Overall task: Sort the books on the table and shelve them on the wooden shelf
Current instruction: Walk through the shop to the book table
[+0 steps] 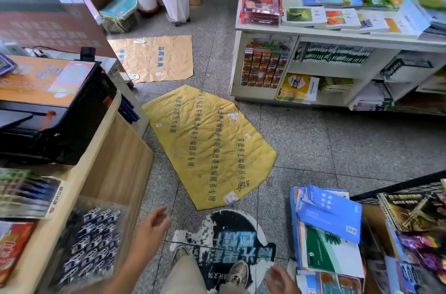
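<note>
Colourful flat-lying books (pixel 337 17) cover white display table (pixel 265 28) at upper right, long axes mixed; far rows blurred, cut off; left hand (pixel 150 227) and right hand (pixel 281 278) empty, fingers loosely spread.

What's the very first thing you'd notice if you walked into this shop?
The big yellow paper sheet lying flat on the floor in the middle, printed with dark writing. Next, the white table at the upper right, covered with colourful books. Low down, both hands, left and right, are open and hold nothing.
</note>
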Demonstrator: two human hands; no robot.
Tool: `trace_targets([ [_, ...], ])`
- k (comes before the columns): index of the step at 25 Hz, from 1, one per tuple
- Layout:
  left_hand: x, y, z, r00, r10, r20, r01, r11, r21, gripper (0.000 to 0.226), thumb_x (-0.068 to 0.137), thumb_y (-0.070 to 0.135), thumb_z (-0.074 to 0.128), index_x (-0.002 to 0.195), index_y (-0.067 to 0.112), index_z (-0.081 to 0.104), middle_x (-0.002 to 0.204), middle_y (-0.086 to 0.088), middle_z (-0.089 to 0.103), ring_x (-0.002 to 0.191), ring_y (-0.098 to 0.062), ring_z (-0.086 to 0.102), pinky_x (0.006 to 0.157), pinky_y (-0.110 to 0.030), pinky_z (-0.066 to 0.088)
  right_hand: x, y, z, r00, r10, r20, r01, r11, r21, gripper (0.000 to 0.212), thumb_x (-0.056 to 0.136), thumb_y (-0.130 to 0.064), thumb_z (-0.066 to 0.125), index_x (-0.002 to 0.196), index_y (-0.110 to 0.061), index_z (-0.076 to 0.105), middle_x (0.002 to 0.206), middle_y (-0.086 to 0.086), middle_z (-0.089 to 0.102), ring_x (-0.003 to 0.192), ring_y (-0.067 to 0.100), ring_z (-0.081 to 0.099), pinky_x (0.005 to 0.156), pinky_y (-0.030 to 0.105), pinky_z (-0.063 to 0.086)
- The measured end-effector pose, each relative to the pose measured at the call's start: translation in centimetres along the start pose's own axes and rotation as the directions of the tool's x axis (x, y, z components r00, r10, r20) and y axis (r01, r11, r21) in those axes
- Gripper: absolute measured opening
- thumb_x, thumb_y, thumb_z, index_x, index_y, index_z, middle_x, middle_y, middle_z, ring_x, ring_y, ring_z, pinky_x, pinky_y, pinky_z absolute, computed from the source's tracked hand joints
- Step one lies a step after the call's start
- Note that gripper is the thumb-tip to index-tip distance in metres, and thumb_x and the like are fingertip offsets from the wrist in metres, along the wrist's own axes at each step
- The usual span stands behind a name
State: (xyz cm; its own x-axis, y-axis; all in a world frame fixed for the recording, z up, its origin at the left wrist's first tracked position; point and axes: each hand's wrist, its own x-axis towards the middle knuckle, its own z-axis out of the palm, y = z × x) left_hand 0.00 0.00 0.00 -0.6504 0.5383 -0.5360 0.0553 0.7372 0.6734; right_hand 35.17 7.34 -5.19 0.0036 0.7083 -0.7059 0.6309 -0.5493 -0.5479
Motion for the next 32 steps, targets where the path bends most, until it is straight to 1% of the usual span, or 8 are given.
trace_targets([
  [2, 1.0, 3.9, 1.2, 0.992, 0.125, -0.016, -0.124, 0.99, 0.074, 0.05, 0.094, 0.032, 0.063, 0.141, 0.018, 0.052, 0.131, 0.0, 0.062, 0.121, -0.018, 0.058, 0.097, -0.034, 0.05, 0.9, -5.1, 1.6, 0.988, -0.134, 0.072, 0.14, 0.987, -0.083, 0.04, 0.091, -0.037, 0.071, 0.128, -0.028, 0.058, 0.141, 0.001, 0.059, 0.122, 0.02, 0.058, 0.102, 0.025, 0.044],
  [5, 3.5, 10.6, 1.9, 0.962, 0.272, -0.02, -0.269, 0.96, 0.077, 0.067, 0.091, 0.046, 0.063, 0.15, 0.025, 0.039, 0.149, 0.002, 0.049, 0.133, -0.017, 0.048, 0.108, -0.043, 0.042, 2.2, -11.4, 1.7, 0.936, -0.335, 0.107, 0.35, 0.917, -0.19, 0.073, 0.087, -0.07, 0.055, 0.151, -0.043, 0.032, 0.15, -0.02, 0.035, 0.141, 0.014, 0.037, 0.115, 0.038, 0.035],
  [7, 5.7, 13.6, 1.7, 0.946, 0.323, -0.004, -0.321, 0.942, 0.096, 0.082, 0.088, 0.051, 0.066, 0.156, 0.03, 0.024, 0.156, 0.001, 0.039, 0.141, -0.021, 0.039, 0.114, -0.047, 0.036, 2.6, -15.5, 2.0, 0.89, -0.447, 0.087, 0.452, 0.846, -0.283, 0.091, 0.081, -0.083, 0.043, 0.157, -0.041, 0.016, 0.16, -0.022, 0.016, 0.152, 0.012, 0.017, 0.122, 0.041, 0.023],
  [10, 9.7, 17.7, 0.7, 0.901, 0.432, -0.046, -0.415, 0.887, 0.204, 0.091, 0.086, 0.052, 0.068, 0.158, 0.028, 0.017, 0.161, -0.003, 0.03, 0.147, -0.025, 0.028, 0.117, -0.046, 0.029, 4.2, -22.1, 3.4, 0.824, -0.565, 0.046, 0.534, 0.746, -0.398, 0.1, 0.08, -0.083, 0.046, 0.159, -0.037, 0.003, 0.168, -0.014, 0.003, 0.155, 0.014, 0.008, 0.123, 0.042, 0.018],
  [16, 20.6, 23.3, -3.4, 0.802, 0.581, -0.141, -0.504, 0.784, 0.363, 0.091, 0.085, 0.062, 0.062, 0.158, 0.034, 0.014, 0.166, -0.003, 0.016, 0.153, -0.026, 0.013, 0.122, -0.052, 0.016, 9.6, -33.6, 7.5, 0.81, -0.583, 0.064, 0.533, 0.684, -0.499, 0.11, 0.067, -0.1, 0.027, 0.154, -0.047, -0.016, 0.169, -0.013, -0.01, 0.156, 0.016, 0.001, 0.122, 0.046, 0.015],
  [19, 26.4, 26.5, -5.6, 0.814, 0.574, -0.086, -0.504, 0.773, 0.386, 0.092, 0.086, 0.064, 0.058, 0.158, 0.035, 0.009, 0.167, -0.001, 0.011, 0.154, -0.026, 0.008, 0.124, -0.052, 0.009, 12.1, -39.7, 10.0, 0.822, -0.562, 0.091, 0.517, 0.669, -0.533, 0.114, 0.059, -0.104, 0.016, 0.153, -0.048, -0.018, 0.165, -0.018, -0.018, 0.155, 0.014, -0.004, 0.122, 0.048, 0.012],
  [23, 33.3, 30.9, -8.8, 0.8, 0.596, -0.068, -0.533, 0.758, 0.376, 0.092, 0.087, 0.059, 0.061, 0.158, 0.034, 0.009, 0.167, -0.002, 0.012, 0.154, -0.026, 0.01, 0.122, -0.053, 0.013, 15.1, -47.7, 12.2, 0.813, -0.573, 0.101, 0.525, 0.647, -0.553, 0.112, 0.061, -0.104, 0.015, 0.153, -0.048, -0.017, 0.155, -0.026, -0.029, 0.155, 0.013, -0.005, 0.122, 0.047, 0.012],
  [32, 46.1, 37.0, -13.9, 0.854, 0.51, -0.098, -0.434, 0.804, 0.407, 0.098, 0.084, 0.07, 0.054, 0.158, 0.038, -0.001, 0.168, 0.001, 0.005, 0.155, -0.023, 0.005, 0.124, -0.051, 0.008, 22.8, -61.0, 16.6, 0.806, -0.579, 0.122, 0.549, 0.655, -0.519, 0.116, 0.056, -0.106, 0.016, 0.154, -0.05, -0.009, 0.168, -0.015, -0.01, 0.156, 0.015, -0.002, 0.122, 0.045, 0.013],
])
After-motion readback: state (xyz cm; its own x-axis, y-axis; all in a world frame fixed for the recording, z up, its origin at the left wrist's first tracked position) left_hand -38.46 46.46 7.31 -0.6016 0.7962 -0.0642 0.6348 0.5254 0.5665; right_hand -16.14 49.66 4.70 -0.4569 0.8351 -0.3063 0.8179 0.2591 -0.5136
